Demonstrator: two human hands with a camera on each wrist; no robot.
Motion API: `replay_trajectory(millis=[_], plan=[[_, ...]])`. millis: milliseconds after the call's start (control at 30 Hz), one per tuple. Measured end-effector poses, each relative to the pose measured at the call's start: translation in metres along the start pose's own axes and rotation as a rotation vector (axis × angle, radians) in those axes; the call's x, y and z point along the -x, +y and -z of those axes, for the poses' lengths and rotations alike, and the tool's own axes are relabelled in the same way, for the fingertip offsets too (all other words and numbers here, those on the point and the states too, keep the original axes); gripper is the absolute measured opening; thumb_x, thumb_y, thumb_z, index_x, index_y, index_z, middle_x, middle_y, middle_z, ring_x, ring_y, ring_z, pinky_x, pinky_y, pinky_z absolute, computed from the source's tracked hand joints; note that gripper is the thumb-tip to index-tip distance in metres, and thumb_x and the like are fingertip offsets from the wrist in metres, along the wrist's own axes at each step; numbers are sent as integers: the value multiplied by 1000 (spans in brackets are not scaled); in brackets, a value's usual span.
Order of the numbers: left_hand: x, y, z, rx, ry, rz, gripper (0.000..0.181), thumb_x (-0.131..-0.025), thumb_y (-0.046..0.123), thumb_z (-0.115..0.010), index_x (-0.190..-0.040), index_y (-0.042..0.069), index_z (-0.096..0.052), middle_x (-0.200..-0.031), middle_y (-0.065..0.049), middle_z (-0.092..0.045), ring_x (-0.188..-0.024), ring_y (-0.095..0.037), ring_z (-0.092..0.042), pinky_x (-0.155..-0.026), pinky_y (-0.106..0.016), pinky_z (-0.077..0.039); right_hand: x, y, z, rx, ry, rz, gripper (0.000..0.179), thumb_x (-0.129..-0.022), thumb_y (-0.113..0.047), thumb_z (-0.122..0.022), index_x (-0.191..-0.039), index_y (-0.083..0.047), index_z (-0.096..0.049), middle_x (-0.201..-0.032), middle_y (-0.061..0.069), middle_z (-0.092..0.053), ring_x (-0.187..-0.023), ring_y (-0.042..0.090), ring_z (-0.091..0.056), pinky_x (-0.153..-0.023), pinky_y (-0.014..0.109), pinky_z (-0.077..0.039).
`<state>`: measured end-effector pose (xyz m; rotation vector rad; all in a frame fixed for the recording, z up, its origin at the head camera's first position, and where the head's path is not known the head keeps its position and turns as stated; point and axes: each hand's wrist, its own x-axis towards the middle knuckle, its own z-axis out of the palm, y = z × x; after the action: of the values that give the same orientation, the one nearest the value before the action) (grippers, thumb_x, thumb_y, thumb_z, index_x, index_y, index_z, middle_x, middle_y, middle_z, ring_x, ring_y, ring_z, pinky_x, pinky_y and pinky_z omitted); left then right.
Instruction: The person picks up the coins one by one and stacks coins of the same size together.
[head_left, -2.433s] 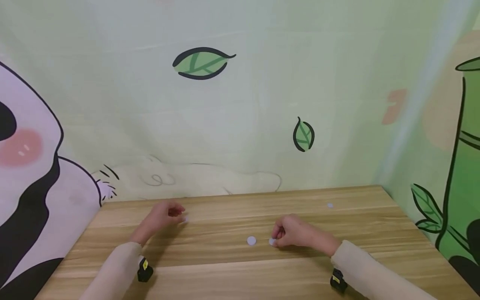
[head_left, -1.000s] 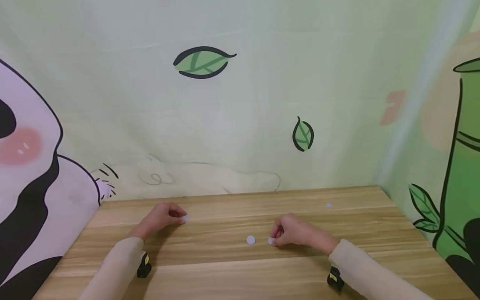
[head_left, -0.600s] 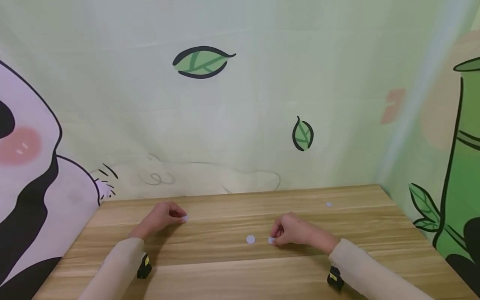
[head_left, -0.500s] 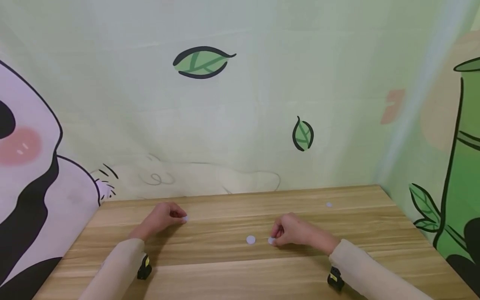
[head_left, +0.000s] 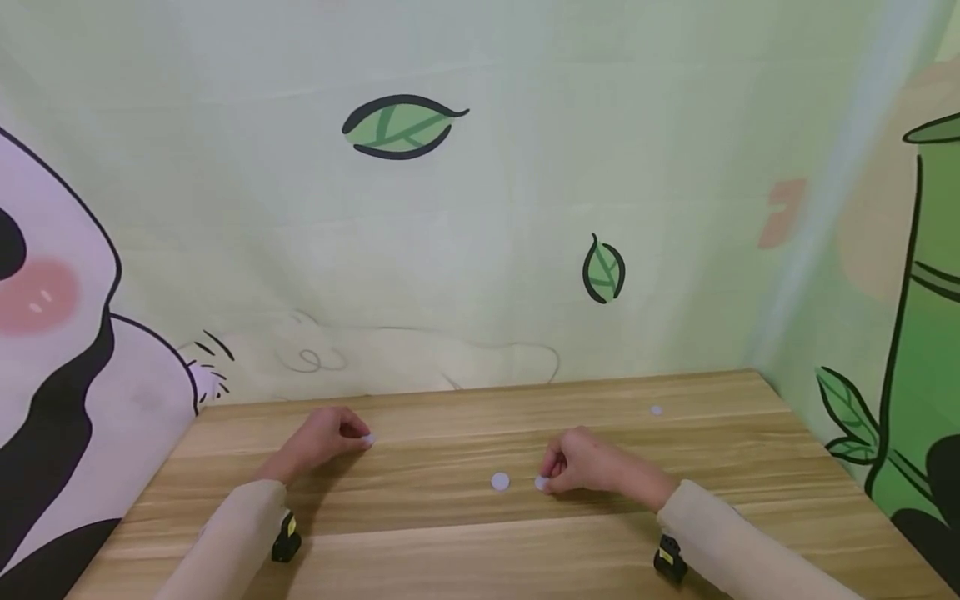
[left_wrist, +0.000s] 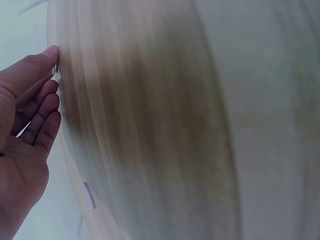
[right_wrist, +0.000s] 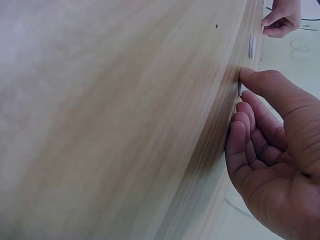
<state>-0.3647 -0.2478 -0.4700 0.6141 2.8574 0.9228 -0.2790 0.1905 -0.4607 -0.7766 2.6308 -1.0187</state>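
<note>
Small flat white round discs lie on the wooden table (head_left: 420, 550). At the left, my left hand (head_left: 322, 435) pinches one white disc (head_left: 370, 438) between thumb and forefinger, low at the tabletop. Right of the middle, my right hand (head_left: 588, 462) has its thumb and forefinger on another white disc (head_left: 541, 482), partly hidden by the fingertips. The right wrist view shows that disc as a thin edge under the right thumb (right_wrist: 265, 82). Just left of the right hand lies a third, loose disc (head_left: 500, 482).
One more white disc (head_left: 657, 410) lies near the back right of the table. Behind stands a pale green printed backdrop (head_left: 487, 208) with leaves, a panda and bamboo, close along the table's back edge (head_left: 480, 389). A black wrist camera (head_left: 287, 537) hangs at the left sleeve.
The left forefinger and thumb have closed on their disc since the earliest frame. My right hand and the loose discs stay where they were; the view shifts slightly.
</note>
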Motion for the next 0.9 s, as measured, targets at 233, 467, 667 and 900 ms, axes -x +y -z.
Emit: replay_trajectory(millis=[233,467,667,900], plan=[[0,1,1,-23,0,-18,12,-88,15,-81,-91,5,-76,-88,-1,-71,-83,-13,-62,-76,-33,-52,0,2,-1,16,6,25,12,-81,-13,-84,-81,-9,-73,-71,-9,-64,-65,0,-56,-60,19,-48],[2,2,2,-27,4,-29,14,-87,18,-81,-90,6,-75,-87,0,-70,-82,-13,-61,-75,-33,-51,1,1,0,7,12,35,13,-81,-13,-85,-81,-9,-72,-71,-9,-64,-65,0,-56,-60,19,-49],[2,2,2,-23,7,-33,15,-87,21,-82,-88,7,-76,-85,1,-70,-81,-12,-60,-73,-30,-50,2,0,0,3,9,22,13,-81,-12,-84,-81,-8,-72,-71,-9,-64,-65,1,-55,-60,19,-48],[3,5,2,-32,20,-22,15,-86,22,-83,-87,10,-76,-85,3,-70,-82,-11,-61,-75,-30,-50,2,0,0,7,3,3,12,-83,-13,-83,-82,-9,-72,-72,-9,-63,-66,2,-55,-60,19,-48]])
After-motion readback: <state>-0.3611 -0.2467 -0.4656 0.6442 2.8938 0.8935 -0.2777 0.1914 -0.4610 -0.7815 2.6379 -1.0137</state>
